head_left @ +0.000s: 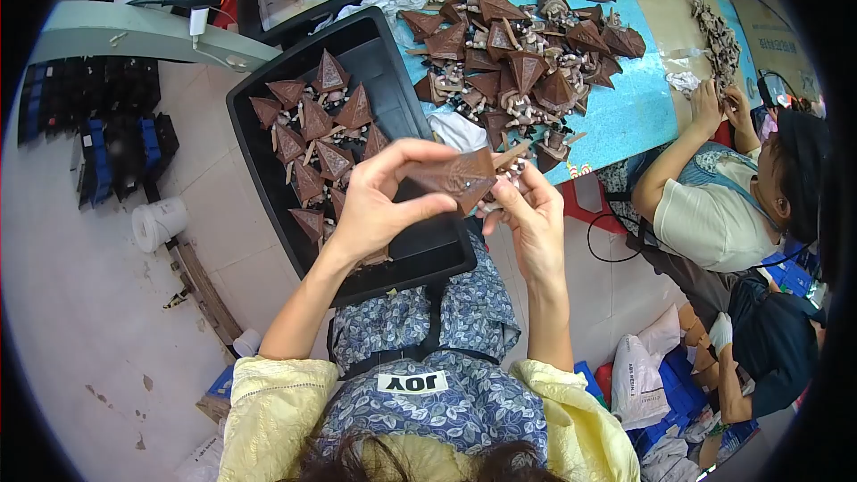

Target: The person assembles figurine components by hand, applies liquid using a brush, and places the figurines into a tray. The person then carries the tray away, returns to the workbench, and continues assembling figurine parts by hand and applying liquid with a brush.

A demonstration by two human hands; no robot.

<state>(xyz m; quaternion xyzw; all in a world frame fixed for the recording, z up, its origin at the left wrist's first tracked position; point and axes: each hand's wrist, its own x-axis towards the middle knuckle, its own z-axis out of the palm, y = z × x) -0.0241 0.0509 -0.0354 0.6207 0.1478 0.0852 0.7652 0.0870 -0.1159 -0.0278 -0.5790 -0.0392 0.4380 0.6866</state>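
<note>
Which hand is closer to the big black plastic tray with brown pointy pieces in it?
The left hand. It is over the black plastic tray, while the right hand is out past the tray's right edge.

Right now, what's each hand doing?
Left: closed on the brown pointed piece.
Right: fingers closed around small pale parts at its edge.

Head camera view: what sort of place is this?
Likely a hand-assembly workshop: brown pointed pieces heaped on a blue-covered table, more in a black rectangular tray, and a pale-shirted co-worker at the table.
</note>
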